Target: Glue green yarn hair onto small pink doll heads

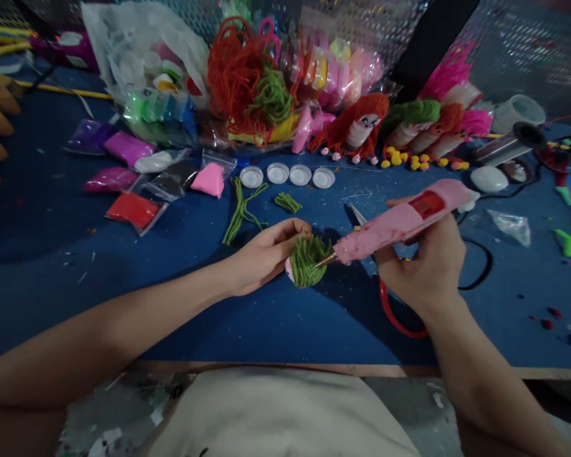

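Observation:
My left hand (pixel 278 251) is closed on a small doll head (pixel 308 261) topped with green yarn hair, a bit of its pale side showing at the left. In my right hand (pixel 421 260) is a pink hot glue gun (pixel 394 219), gripped by the handle. The gun's metal nozzle (pixel 327 259) points left and meets the green yarn, or lies just over it. Beyond my left hand lie loose green yarn strands (pixel 240 212) and a short cut bundle of green yarn (pixel 288 202). Red-handled scissors (pixel 400 320) rest partly hidden beneath my right hand.
Several white caps (pixel 300 175) form a row. Finished yarn-haired dolls (pixel 361 127) stand behind, near a heap of orange yarn (pixel 235 70). Coloured clay packets (pixel 136 209) lie at left. A black cord (pixel 485 263) curls at right, and the table's front edge (pixel 266 367) is close to my body.

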{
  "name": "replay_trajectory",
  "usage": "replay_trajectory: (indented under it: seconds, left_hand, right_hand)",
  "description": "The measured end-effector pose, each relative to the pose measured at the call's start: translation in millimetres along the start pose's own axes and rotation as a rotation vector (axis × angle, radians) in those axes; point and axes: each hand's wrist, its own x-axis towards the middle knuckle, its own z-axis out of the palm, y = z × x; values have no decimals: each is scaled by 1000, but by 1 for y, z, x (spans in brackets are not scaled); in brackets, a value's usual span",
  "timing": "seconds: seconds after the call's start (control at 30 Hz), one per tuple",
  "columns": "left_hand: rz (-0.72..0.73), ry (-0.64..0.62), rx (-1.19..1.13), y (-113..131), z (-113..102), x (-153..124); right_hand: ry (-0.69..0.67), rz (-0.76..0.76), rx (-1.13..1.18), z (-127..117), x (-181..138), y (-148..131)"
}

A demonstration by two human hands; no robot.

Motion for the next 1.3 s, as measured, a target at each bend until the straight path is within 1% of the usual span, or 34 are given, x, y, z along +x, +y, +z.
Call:
replay_trajectory:
  seconds: [0.27,0.33,0.5,0.6,0.83,1.07,1.2,1.3]
  left_hand:
    - [3,-12,1,1,2,-1]
    - [3,-15,3,1,2,-1]
    - [-7,-7,3,1,1,-1]
    - [-3,-9,3,0,0,0]
    - [1,-17,3,0,0,0]
    - [-18,4,9,0,1,1]
    - [-2,2,-4,0,1,1]
    - [15,-14,-13,0,0,0]
  right_hand:
    - [61,-166,18,3,2,1]
    - [53,-160,5,3,2,1]
    - [-16,-72,-27,2,0,2]
    - [-14,-77,-9,2,0,3]
    - [0,-101,-50,2,1,5]
    - [-27,-50,-84,-1,-2,8]
    - [15,-104,-98,-3,-3,9]
    - [85,-210,-136,-4,-4,12]
